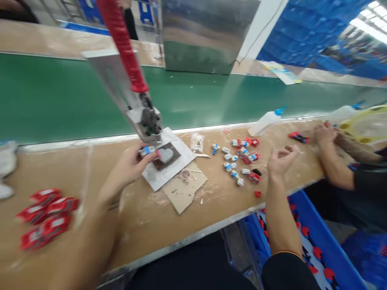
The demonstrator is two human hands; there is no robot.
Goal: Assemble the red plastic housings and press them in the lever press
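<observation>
My left hand [131,166] pinches a small toy car part [148,151], white and blue with red at its end. It holds the part beside the metal head of a hand press [151,121] with a red-wrapped lever [123,44]. Under the head, a dark square with a pale grey pad [166,155] lies on a white plate [155,181]. My right hand [281,160] is raised over the table, palm up, its fingers loosely curled and apart; nothing shows in it. Left of it lie several white-and-blue car parts [227,166] and red car parts [254,177].
Red car bodies [45,233] lie at the left. A torn cardboard piece [181,197] sticks out below the plate. A white bottle [263,124] lies tilted behind the parts. A co-worker's hands [325,135] are at the right, and a blue bin [329,241] stands below the table edge.
</observation>
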